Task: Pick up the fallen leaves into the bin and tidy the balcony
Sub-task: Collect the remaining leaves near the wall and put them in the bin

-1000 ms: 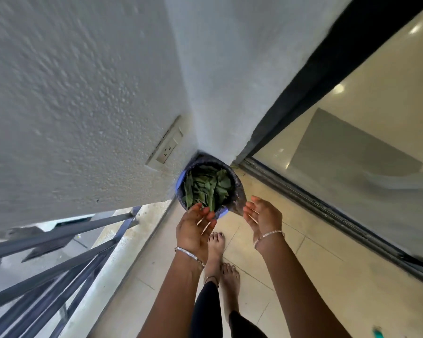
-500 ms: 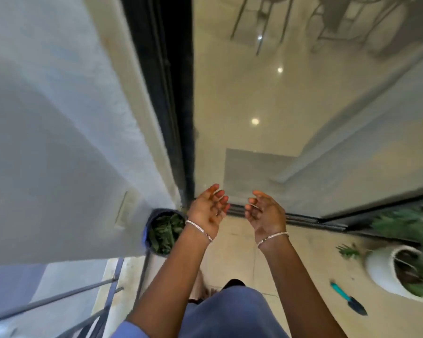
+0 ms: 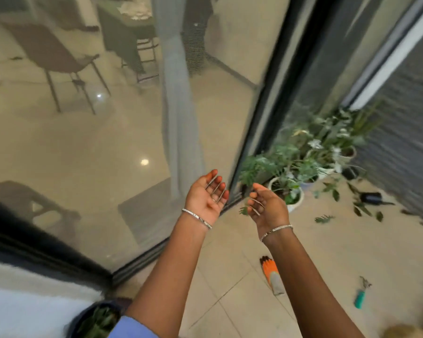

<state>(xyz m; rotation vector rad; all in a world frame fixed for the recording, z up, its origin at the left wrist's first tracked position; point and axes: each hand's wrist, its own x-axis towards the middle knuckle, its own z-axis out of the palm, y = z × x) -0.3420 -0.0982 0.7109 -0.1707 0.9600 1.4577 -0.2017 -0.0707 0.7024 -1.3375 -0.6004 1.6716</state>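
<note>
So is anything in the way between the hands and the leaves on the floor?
Nothing visible does. The left hand and right hand are empty; bare floor tiles lie between them and the fallen leaves. A dark scoop lies among the leaves.

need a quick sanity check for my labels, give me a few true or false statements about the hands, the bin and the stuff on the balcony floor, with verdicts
1. The left hand and the right hand are both held palm up and hold nothing. True.
2. The bin is empty. False: green leaves lie in it.
3. Fallen leaves lie on the tiles near the potted plants. True.
4. The orange glove is worn on the right hand. False: it lies on the floor and both hands are bare.
</note>
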